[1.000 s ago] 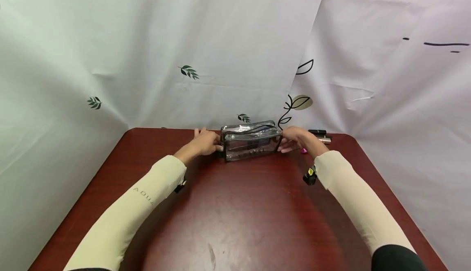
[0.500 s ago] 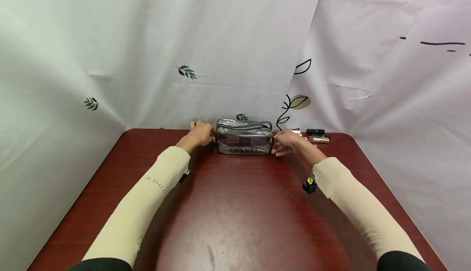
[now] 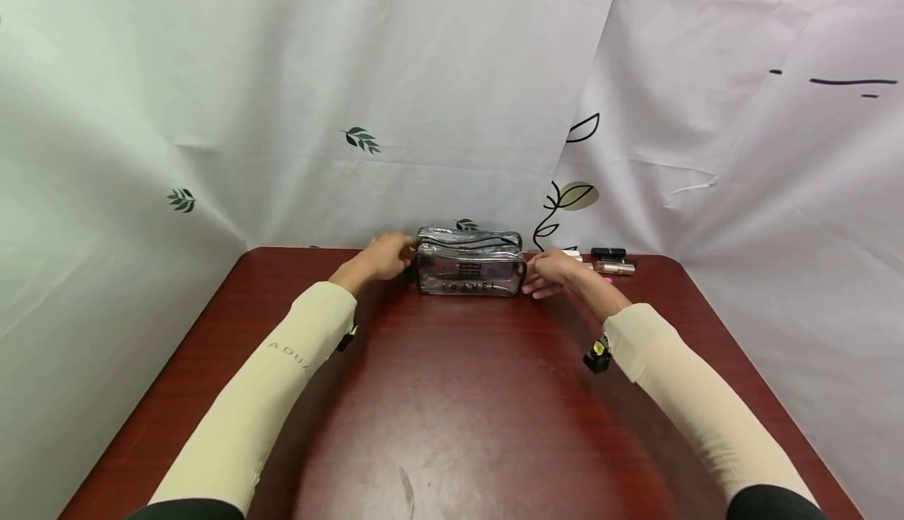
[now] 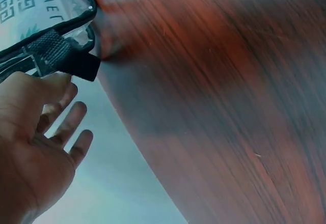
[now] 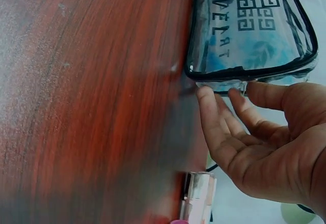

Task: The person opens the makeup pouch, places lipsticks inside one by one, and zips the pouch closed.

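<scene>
A clear zippered pouch (image 3: 469,270) with black piping and the word TRAVEL stands near the back edge of the table, long side facing me. At its left end is my left hand (image 3: 384,255), thumb touching by the black strap tab (image 4: 61,56), the other fingers spread loosely behind. My right hand (image 3: 555,267) is at the opposite end, palm turned toward the pouch. In the right wrist view its fingertips (image 5: 205,92) and thumb meet the pouch's end panel, fingers gently bent and not wrapped round it.
Right of the pouch, near the back edge, lie a black tube (image 3: 609,252), a silver tube (image 3: 616,268) and a small pink item (image 3: 608,279), close beside my right hand. A white printed cloth (image 3: 452,112) hangs behind the dark red table (image 3: 452,394).
The pouch has turned from a slant to lie square with the back edge, shifting slightly left and back. Both hands moved with it; lately only the left hand's fingers shifted a little.
</scene>
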`<act>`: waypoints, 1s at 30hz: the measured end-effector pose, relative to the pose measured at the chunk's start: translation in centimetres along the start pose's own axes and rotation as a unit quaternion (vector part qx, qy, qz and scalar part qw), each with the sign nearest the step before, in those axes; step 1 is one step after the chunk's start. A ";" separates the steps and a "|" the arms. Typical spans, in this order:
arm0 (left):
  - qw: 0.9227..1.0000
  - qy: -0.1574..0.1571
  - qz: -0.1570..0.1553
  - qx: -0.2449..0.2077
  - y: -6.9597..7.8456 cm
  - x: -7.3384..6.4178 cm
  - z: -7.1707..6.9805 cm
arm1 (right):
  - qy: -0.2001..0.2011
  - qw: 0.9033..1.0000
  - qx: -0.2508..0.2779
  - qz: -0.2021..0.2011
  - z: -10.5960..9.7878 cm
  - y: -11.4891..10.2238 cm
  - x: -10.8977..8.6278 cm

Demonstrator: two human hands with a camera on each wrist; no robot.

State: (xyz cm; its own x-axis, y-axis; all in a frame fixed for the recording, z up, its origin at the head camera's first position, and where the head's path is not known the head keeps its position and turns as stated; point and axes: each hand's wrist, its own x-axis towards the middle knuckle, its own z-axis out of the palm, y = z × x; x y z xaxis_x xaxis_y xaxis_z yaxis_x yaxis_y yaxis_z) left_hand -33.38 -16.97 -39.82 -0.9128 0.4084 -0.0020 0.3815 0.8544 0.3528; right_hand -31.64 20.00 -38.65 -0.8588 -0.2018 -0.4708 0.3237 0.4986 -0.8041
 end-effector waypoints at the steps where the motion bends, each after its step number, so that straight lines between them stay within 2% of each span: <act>1: 1.000 0.006 0.000 -0.008 -0.1 0.0 -0.1 | 0.001 1.000 -0.008 -0.004 -0.1 0.0 -0.2; 2: 1.000 0.018 0.000 -0.018 -0.3 0.1 -0.2 | 0.004 1.000 -0.014 -0.008 -0.2 0.0 -0.3; 5: 0.994 0.100 0.011 -0.035 -1.7 1.2 0.6 | 0.007 0.999 -0.037 -0.026 -0.5 -0.2 -1.1; 6: 0.992 0.122 0.014 -0.040 -1.5 1.3 0.4 | 0.006 0.998 -0.044 -0.033 -0.7 -0.2 -1.4; 9: 0.981 0.187 0.039 -0.035 -0.2 0.7 0.0 | 0.008 0.997 -0.063 -0.055 -1.2 0.0 -2.2; 11: 0.978 0.196 0.052 -0.043 1.7 -0.1 -0.8 | 0.021 0.993 -0.088 -0.076 -1.6 0.3 -2.7; 12: 0.979 0.191 0.057 -0.051 3.1 -0.9 -1.4 | 0.033 0.989 -0.110 -0.089 -1.8 0.5 -2.9; 13: 0.977 0.193 0.066 -0.057 3.6 -1.2 -1.4 | 0.049 0.984 -0.138 -0.105 -2.0 0.7 -3.1; 16: 0.977 0.177 0.086 -0.080 4.8 -1.8 -1.1 | 0.106 0.952 -0.241 -0.153 -2.7 1.2 -3.7; 19: 0.980 0.159 0.098 -0.072 5.4 -2.2 -0.6 | 0.153 0.915 -0.325 -0.184 -3.4 1.7 -4.1; 23: 0.983 0.144 0.103 -0.048 5.7 -2.4 -0.1 | 0.175 0.882 -0.388 -0.201 -4.7 3.0 -4.1; 28: 0.985 0.136 0.106 -0.021 5.8 -2.2 0.0 | 0.209 0.833 -0.450 -0.246 -6.6 5.4 -3.8; 30: 0.987 0.126 0.102 -0.011 5.8 -2.2 -0.1 | 0.221 0.821 -0.465 -0.247 -7.4 6.2 -3.8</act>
State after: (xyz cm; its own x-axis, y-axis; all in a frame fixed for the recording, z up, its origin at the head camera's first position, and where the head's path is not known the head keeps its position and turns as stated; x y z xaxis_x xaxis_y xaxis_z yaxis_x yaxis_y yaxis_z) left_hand -29.16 -12.91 -37.68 -0.8256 0.4762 0.3027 0.5604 0.7545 0.3415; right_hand -29.31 30.06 -39.15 -0.9206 -0.3504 0.1722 -0.3746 0.9172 -0.1360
